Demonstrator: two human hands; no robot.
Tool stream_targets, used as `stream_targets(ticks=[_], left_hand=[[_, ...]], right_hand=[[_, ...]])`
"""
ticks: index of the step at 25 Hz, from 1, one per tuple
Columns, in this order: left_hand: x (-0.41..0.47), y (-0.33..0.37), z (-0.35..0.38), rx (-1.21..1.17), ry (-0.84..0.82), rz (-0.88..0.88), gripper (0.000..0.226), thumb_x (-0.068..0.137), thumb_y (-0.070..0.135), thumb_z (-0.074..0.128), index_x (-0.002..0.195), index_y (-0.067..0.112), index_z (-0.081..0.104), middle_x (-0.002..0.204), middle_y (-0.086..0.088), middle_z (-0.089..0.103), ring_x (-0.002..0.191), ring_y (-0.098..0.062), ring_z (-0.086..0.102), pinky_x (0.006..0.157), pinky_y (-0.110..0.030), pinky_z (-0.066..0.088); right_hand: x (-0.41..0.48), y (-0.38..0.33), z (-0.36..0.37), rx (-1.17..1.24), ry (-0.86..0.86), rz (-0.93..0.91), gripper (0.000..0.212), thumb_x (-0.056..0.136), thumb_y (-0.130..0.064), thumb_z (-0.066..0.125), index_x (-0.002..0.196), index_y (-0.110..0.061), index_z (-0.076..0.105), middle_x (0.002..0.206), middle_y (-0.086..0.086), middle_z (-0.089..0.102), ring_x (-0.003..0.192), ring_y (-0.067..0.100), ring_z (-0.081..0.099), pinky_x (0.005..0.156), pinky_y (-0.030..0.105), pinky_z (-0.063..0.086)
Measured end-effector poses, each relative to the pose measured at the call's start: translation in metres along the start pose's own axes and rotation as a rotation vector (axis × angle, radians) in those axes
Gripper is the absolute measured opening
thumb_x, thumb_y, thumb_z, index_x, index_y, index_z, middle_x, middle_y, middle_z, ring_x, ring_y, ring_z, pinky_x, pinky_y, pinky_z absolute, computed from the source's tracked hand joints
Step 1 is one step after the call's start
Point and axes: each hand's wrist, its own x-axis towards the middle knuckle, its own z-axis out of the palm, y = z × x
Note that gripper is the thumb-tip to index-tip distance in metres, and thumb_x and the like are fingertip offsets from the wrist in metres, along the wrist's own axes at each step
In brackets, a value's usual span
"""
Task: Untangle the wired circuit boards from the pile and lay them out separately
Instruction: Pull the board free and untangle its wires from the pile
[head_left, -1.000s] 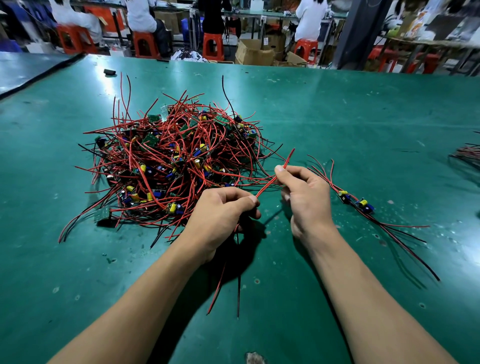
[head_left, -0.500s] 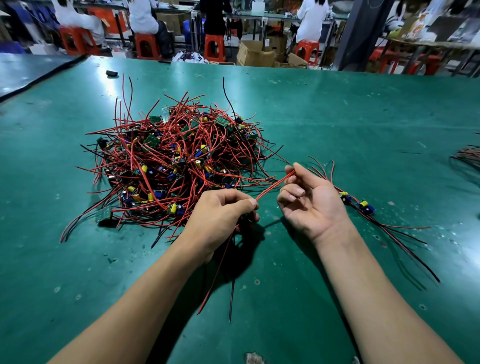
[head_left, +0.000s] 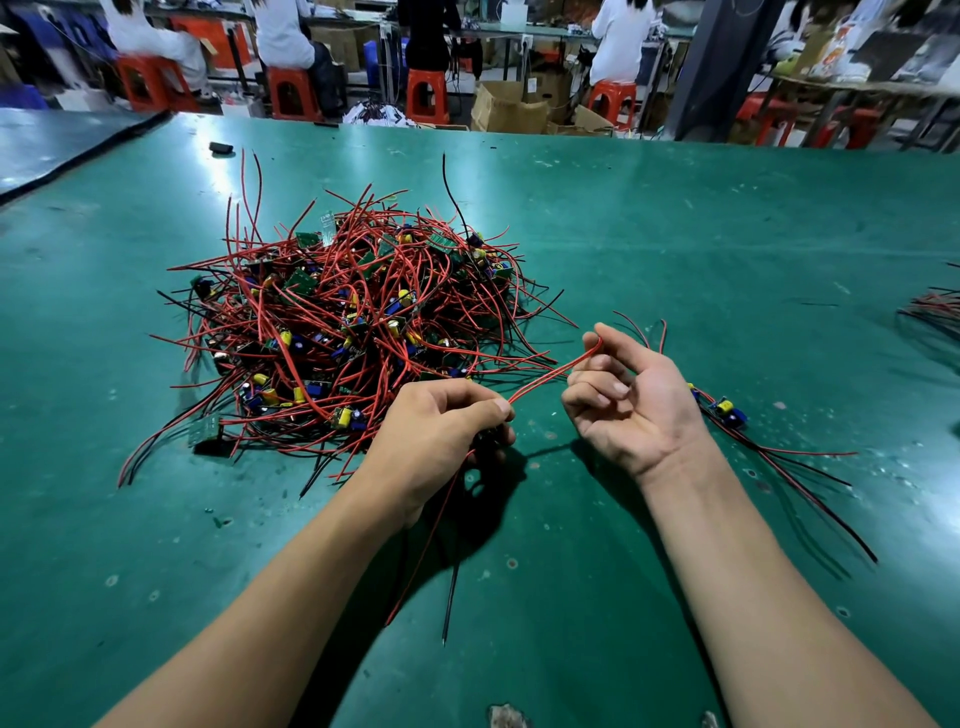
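Left hand (head_left: 441, 431): fingers clenched on the red wire (head_left: 545, 379) at the near edge of the pile (head_left: 353, 322). Right hand (head_left: 628, 410): palm-up, fingers curled, wire end caught at the top fingertip. I'd anchor with left and draw right away from the pile, low over the desk (head_left: 675, 249), slow, stopping at any snag. One freed board (head_left: 724, 408) lies just right of the right hand

Pile (head_left: 353, 322) on table (head_left: 675, 234), laid-out board (head_left: 724, 408) to its right, stools (head_left: 426, 96) behind table
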Motion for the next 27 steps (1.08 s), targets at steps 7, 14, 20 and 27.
stream_targets(ticks=[7, 14, 20, 27], left_hand=[[-0.002, -0.002, -0.001, 0.011, -0.014, 0.012, 0.011, 0.088, 0.005, 0.067, 0.079, 0.0, 0.071, 0.063, -0.007, 0.07, 0.055, -0.014, 0.063, 0.053, -0.019, 0.051], [-0.002, 0.0, 0.0, 0.005, 0.047, -0.003, 0.013, 0.089, 0.007, 0.067, 0.079, 0.003, 0.073, 0.067, -0.008, 0.073, 0.059, -0.012, 0.065, 0.055, -0.018, 0.053], [0.001, -0.001, -0.002, -0.117, 0.074, -0.054, 0.015, 0.091, 0.008, 0.063, 0.081, 0.008, 0.075, 0.071, -0.011, 0.072, 0.065, -0.022, 0.068, 0.066, -0.036, 0.059], [0.0, 0.005, -0.004, -0.148, -0.092, -0.094, 0.014, 0.091, 0.006, 0.063, 0.08, 0.005, 0.072, 0.066, -0.01, 0.068, 0.056, -0.017, 0.06, 0.055, -0.023, 0.052]], right_hand=[[0.001, 0.001, -0.003, -0.004, 0.008, -0.088, 0.025, 0.087, -0.015, 0.063, 0.066, -0.004, 0.064, 0.054, -0.003, 0.042, 0.03, 0.004, 0.029, 0.034, 0.016, 0.025], [0.007, 0.016, -0.005, -0.419, 0.048, -0.296, 0.034, 0.086, -0.044, 0.068, 0.085, -0.01, 0.067, 0.058, -0.006, 0.044, 0.037, 0.003, 0.031, 0.038, 0.017, 0.023], [0.003, 0.049, -0.011, -0.995, -0.205, -0.178, 0.036, 0.087, -0.041, 0.075, 0.099, -0.007, 0.072, 0.075, 0.017, 0.057, 0.055, 0.016, 0.045, 0.043, 0.019, 0.024], [0.007, 0.042, -0.004, -0.724, -0.103, -0.305, 0.017, 0.084, -0.029, 0.074, 0.082, -0.013, 0.073, 0.054, -0.008, 0.045, 0.038, 0.004, 0.032, 0.034, 0.014, 0.021]])
